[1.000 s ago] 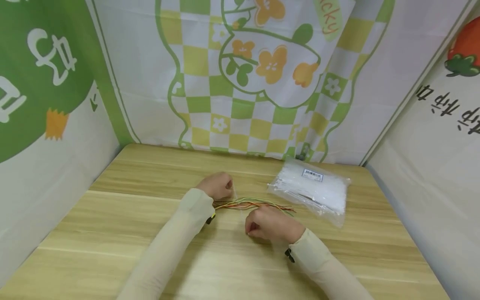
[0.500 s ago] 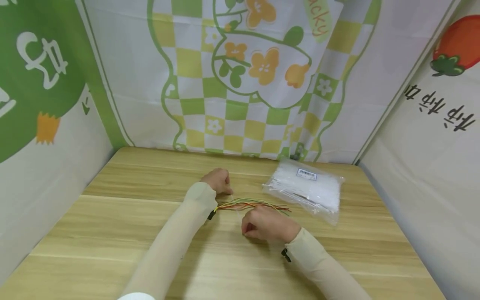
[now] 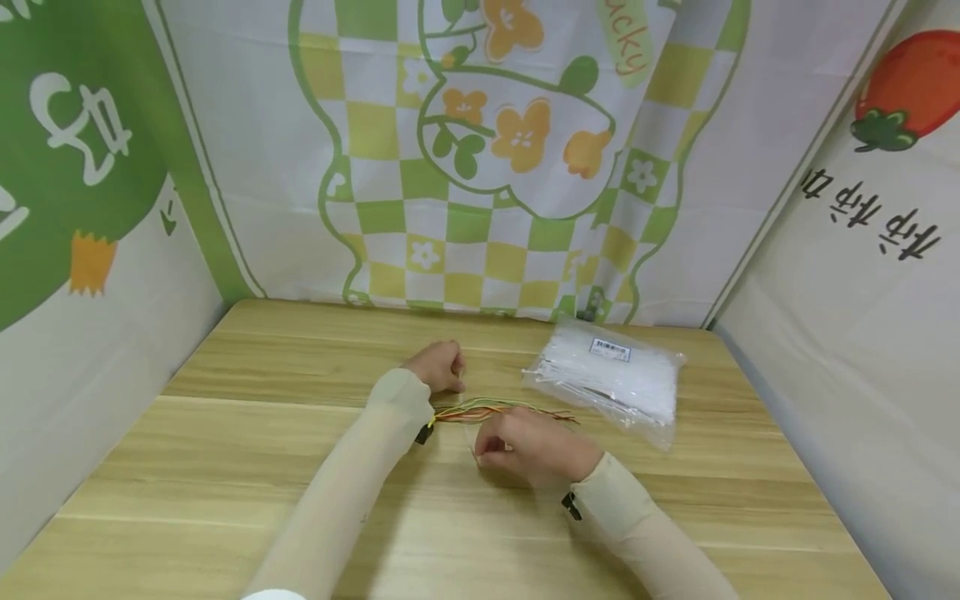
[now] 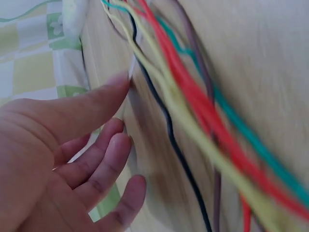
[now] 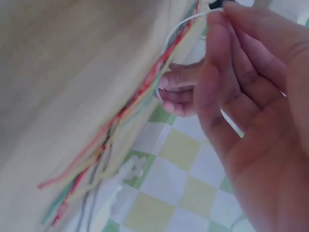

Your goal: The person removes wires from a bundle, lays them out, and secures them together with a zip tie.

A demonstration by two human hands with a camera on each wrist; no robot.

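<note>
A loose bundle of thin coloured wires lies across the table, with red, yellow, green, black and brown strands. Under it passes a white cable tie, its two ends coming out on opposite sides of the bundle. At the far side, my left hand pinches one end of the tie between thumb and fingers. On the near side my right hand pinches the other end with thumb and index finger. In the head view this hand covers part of the wires.
A clear plastic bag full of white cable ties lies to the right of the wires, towards the back. The wooden table ends at a printed cloth wall behind, with further cloth walls on both sides.
My right hand has shifted slightly left and away from me, bringing its end of the cable tie closer to the wires. My left hand stays nearly in place. The head view has swung a little.
</note>
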